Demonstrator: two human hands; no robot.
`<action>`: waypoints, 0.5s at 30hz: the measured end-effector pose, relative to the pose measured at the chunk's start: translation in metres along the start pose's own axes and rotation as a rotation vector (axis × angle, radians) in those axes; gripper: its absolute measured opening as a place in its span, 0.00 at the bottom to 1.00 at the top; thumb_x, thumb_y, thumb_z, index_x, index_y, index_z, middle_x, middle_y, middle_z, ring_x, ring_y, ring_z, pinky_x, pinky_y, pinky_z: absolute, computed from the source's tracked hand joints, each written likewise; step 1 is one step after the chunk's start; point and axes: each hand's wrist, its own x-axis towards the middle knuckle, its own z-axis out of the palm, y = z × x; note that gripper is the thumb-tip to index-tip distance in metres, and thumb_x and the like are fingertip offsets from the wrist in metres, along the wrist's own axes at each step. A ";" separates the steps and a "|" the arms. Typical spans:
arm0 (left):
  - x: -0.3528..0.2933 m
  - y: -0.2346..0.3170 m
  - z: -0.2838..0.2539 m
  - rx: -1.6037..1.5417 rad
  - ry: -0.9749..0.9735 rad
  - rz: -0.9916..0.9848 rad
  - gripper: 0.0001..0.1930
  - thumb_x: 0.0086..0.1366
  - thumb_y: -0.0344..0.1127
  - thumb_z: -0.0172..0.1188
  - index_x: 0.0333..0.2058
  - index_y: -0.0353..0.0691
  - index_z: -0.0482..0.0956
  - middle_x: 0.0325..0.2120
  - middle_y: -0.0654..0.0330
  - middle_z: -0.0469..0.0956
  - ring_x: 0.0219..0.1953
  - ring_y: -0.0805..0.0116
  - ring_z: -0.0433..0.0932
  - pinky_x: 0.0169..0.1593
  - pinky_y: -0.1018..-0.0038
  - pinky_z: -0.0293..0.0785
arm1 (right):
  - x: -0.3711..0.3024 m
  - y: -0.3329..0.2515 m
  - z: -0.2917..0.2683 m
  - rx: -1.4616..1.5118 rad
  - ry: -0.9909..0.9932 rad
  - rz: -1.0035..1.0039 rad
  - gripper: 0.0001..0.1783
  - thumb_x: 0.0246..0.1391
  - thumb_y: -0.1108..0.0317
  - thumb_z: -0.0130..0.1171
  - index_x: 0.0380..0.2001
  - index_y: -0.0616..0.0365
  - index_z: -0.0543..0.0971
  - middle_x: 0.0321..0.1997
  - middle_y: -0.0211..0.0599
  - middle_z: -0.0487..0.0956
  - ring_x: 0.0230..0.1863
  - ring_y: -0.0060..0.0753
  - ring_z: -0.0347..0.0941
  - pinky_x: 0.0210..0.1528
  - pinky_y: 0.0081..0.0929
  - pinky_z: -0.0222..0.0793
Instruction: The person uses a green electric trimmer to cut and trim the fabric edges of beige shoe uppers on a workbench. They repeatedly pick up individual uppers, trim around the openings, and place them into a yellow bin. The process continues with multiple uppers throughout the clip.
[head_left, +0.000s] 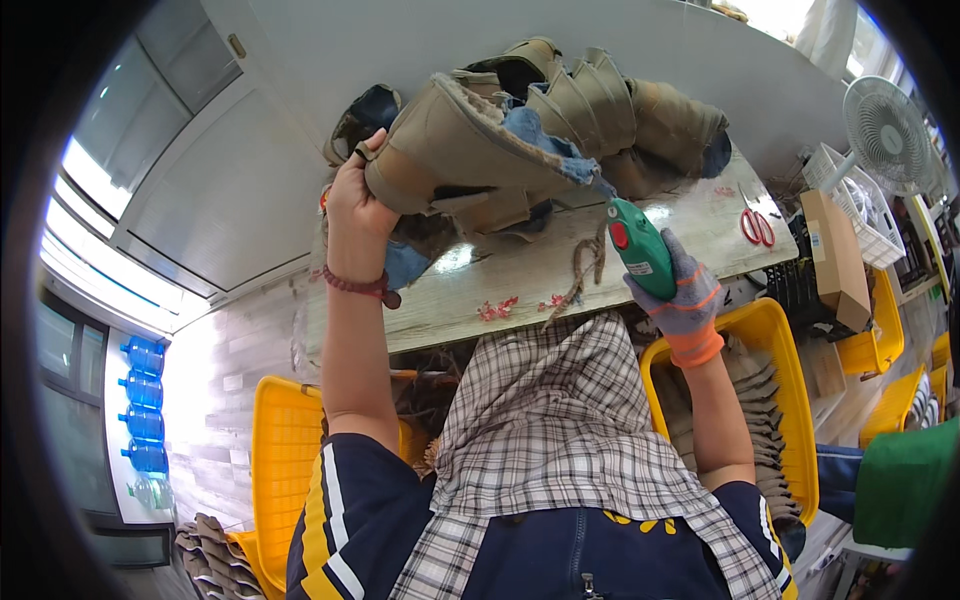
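My bare left hand (360, 200), with a beaded bracelet at the wrist, grips a tan boot upper (440, 140) with a fuzzy lined edge and blue fabric, and holds it above the worktable (470, 300). My right hand (686, 300), in a grey and orange glove, is closed round a green handheld power tool (648, 255) with a red button. The tool's tip reaches up to the blue fabric at the upper's right end; whether it touches is hard to make out. Several similar tan uppers (590, 105) are heaped behind.
Red-handled scissors (757, 228) lie at the table's right end. Yellow baskets stand by me, the left one (285, 450) and the right one (795, 400), which holds stacked tan pieces. A cardboard box (835, 260) and a fan (885, 130) stand at the right.
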 end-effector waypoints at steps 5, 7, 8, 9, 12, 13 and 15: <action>0.006 -0.007 -0.021 -0.018 -0.011 -0.029 0.13 0.65 0.30 0.49 0.45 0.28 0.71 0.44 0.45 0.75 0.45 0.52 0.76 0.51 0.57 0.72 | -0.003 0.000 -0.008 -0.017 -0.036 0.003 0.38 0.32 0.58 0.73 0.49 0.60 0.73 0.24 0.39 0.77 0.21 0.39 0.72 0.24 0.30 0.69; 0.008 -0.013 -0.018 -0.017 -0.016 -0.035 0.14 0.65 0.30 0.49 0.46 0.28 0.70 0.45 0.45 0.75 0.46 0.52 0.75 0.52 0.57 0.72 | -0.006 0.002 -0.010 -0.032 -0.052 0.002 0.37 0.32 0.58 0.74 0.49 0.61 0.73 0.24 0.39 0.77 0.21 0.39 0.72 0.24 0.30 0.69; 0.008 -0.016 -0.017 -0.016 -0.019 -0.038 0.14 0.65 0.30 0.49 0.46 0.28 0.70 0.45 0.45 0.74 0.46 0.52 0.75 0.52 0.57 0.72 | -0.007 0.003 -0.011 -0.040 -0.060 0.001 0.37 0.32 0.59 0.74 0.49 0.61 0.74 0.24 0.39 0.77 0.21 0.39 0.72 0.24 0.30 0.69; 0.008 -0.018 -0.016 -0.024 -0.029 -0.048 0.14 0.65 0.30 0.49 0.47 0.28 0.69 0.45 0.45 0.74 0.46 0.51 0.75 0.52 0.56 0.72 | -0.007 0.003 -0.010 -0.018 -0.055 -0.006 0.37 0.32 0.59 0.74 0.49 0.61 0.74 0.25 0.39 0.77 0.21 0.39 0.72 0.24 0.30 0.70; 0.009 -0.027 -0.015 -0.039 -0.032 -0.067 0.15 0.65 0.31 0.48 0.47 0.27 0.69 0.46 0.44 0.74 0.47 0.51 0.75 0.52 0.55 0.71 | -0.002 -0.001 -0.009 0.031 -0.046 -0.022 0.38 0.31 0.59 0.74 0.48 0.62 0.73 0.26 0.38 0.78 0.21 0.39 0.73 0.25 0.30 0.70; 0.010 -0.029 -0.014 -0.037 -0.016 -0.068 0.15 0.65 0.31 0.48 0.47 0.27 0.68 0.46 0.44 0.73 0.47 0.50 0.74 0.52 0.55 0.71 | 0.000 -0.004 -0.009 0.038 -0.048 -0.024 0.38 0.31 0.59 0.74 0.48 0.62 0.73 0.26 0.38 0.78 0.21 0.39 0.73 0.25 0.30 0.70; 0.011 -0.033 -0.015 -0.027 -0.004 -0.077 0.15 0.66 0.32 0.48 0.47 0.27 0.68 0.46 0.44 0.74 0.48 0.51 0.74 0.53 0.56 0.71 | 0.002 -0.008 -0.010 0.051 -0.061 -0.008 0.38 0.31 0.60 0.74 0.49 0.61 0.73 0.28 0.39 0.79 0.23 0.39 0.74 0.26 0.30 0.71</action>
